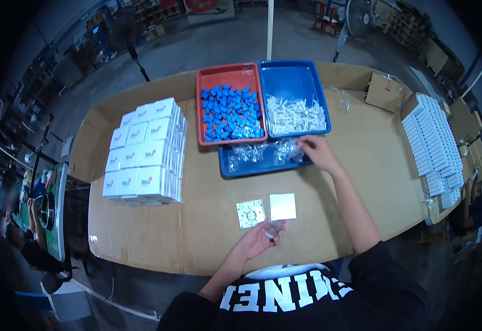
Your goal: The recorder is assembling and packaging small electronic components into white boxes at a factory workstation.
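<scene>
Near the table's front edge my left hand [257, 240] is closed on a small clear plastic bag [274, 227], with a short white piece showing at its fingers. My right hand [319, 151] reaches over the lower blue tray [252, 170], fingertips pinched on one of the clear plastic bags [288, 150] lying in it. Between the tray and my left hand lie two square white plates. One plate [250, 213] shows a patterned side with dark markings; the other plate [283, 207] is plain and sits just right of it.
A red tray [201, 105] of small blue parts and a blue tray [290, 83] of thin white pieces stand behind the lower tray. White boxes [144, 154] are stacked at left. Rows of white units [431, 140] fill the right side. Cardboard [208, 243] covers the table.
</scene>
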`<state>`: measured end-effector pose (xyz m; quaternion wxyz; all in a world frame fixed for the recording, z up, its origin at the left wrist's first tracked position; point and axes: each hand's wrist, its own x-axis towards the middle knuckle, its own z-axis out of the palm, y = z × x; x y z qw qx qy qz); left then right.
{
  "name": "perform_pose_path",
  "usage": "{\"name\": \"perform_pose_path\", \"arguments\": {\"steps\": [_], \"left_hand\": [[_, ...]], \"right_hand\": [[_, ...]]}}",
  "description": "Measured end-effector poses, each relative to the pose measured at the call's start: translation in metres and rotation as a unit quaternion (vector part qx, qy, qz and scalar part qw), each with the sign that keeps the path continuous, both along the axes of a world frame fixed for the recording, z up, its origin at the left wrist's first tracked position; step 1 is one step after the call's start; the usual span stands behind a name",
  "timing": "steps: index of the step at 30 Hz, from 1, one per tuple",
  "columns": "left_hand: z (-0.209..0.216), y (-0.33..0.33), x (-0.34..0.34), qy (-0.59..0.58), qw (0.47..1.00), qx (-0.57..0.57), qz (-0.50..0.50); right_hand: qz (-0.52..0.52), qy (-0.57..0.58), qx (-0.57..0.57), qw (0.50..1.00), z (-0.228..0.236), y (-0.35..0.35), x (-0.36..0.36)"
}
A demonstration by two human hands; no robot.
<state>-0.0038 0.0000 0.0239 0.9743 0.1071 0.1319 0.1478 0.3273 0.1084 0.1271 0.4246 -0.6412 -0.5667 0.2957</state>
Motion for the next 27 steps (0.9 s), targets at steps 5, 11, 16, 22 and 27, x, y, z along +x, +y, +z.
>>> {"name": "perform_pose_path", "arguments": {"steps": [5,11,16,22,27], "left_hand": [[-0.011,-0.002,-0.002,-0.030,0.999,-0.010,-0.013],[-0.006,0.003,0.002,-0.036,0.999,-0.007,-0.025],[-0.005,0.004,0.003,-0.023,0.999,-0.011,-0.024],[-0.012,0.004,0.003,-0.037,0.999,-0.011,-0.031],[-0.004,0.003,0.004,-0.014,0.999,-0.010,-0.031]], "right_hand": [[-0.139,-0.158,0.114,0.971,-0.001,0.060,0.061],[-0.142,-0.329,0.140,0.923,-0.009,0.096,0.071],[-0.105,-0.377,0.138,0.910,-0.006,0.105,0.072],[-0.130,-0.347,0.122,0.921,-0.004,0.097,0.068],[-0.144,-0.329,0.151,0.921,-0.014,0.102,0.070]]}}
